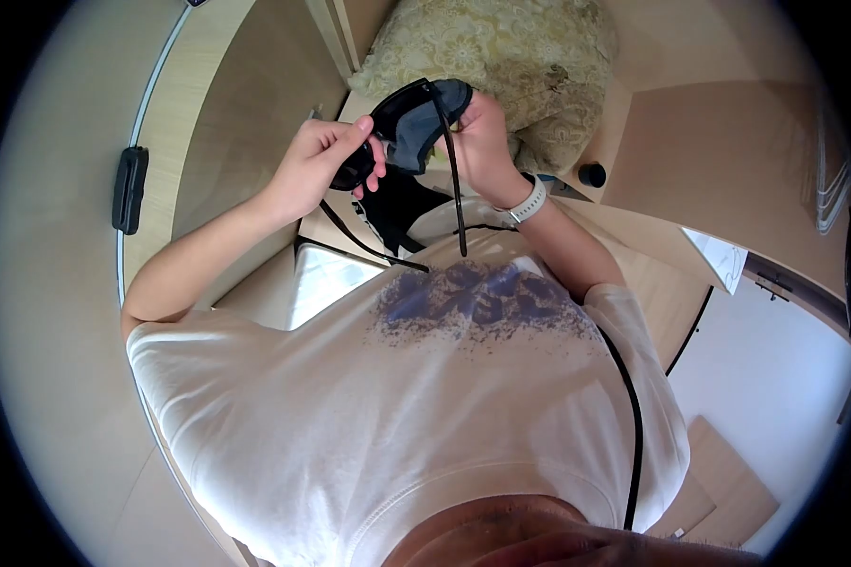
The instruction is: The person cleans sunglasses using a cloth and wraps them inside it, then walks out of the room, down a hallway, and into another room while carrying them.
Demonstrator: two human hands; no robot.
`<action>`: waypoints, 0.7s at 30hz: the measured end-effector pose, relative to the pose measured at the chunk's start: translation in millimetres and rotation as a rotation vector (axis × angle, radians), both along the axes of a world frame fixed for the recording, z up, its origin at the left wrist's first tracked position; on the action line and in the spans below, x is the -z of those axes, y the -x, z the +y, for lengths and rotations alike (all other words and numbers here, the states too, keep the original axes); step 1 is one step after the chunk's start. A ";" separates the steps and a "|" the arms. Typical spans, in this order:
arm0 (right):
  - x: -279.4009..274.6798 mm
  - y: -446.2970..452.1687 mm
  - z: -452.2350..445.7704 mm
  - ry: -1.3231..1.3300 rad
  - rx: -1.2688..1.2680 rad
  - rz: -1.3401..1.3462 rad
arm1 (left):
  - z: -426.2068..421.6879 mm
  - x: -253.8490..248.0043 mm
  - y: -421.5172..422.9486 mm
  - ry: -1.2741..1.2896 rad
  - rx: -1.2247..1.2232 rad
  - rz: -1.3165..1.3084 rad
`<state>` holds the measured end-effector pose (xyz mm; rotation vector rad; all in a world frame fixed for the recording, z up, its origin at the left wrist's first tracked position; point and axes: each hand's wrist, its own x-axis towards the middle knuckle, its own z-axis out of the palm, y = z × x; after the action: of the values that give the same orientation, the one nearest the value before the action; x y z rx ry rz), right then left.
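Observation:
Black sunglasses [404, 99] are held up in front of my chest, with both temples unfolded and pointing back toward my shirt. My left hand [323, 163] pinches one side of the frame, thumb on top, beside a dark lens. At the other side, my right hand [487, 142], with a pale watch band at the wrist, is closed around a dark grey cloth [414, 132] that lies against the other lens. Some of the right fingers are hidden behind the cloth and frame.
A patterned yellowish cushion or folded fabric [529, 71] lies beyond my hands on a wooden surface. Near it stands a small black round object [592, 175]. Black fabric [402, 203] shows below the glasses. A black cable [633, 416] runs down my shirt.

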<state>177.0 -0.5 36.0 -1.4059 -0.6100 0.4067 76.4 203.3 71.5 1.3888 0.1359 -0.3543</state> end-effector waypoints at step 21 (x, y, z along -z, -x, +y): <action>1.7 0.5 3.0 0.056 0.073 0.020 | 5.0 2.9 -5.7 -0.074 0.123 0.038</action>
<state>176.5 2.5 34.3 -1.4714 -0.5334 0.3815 82.1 208.4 68.6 1.4672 0.0958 -0.4827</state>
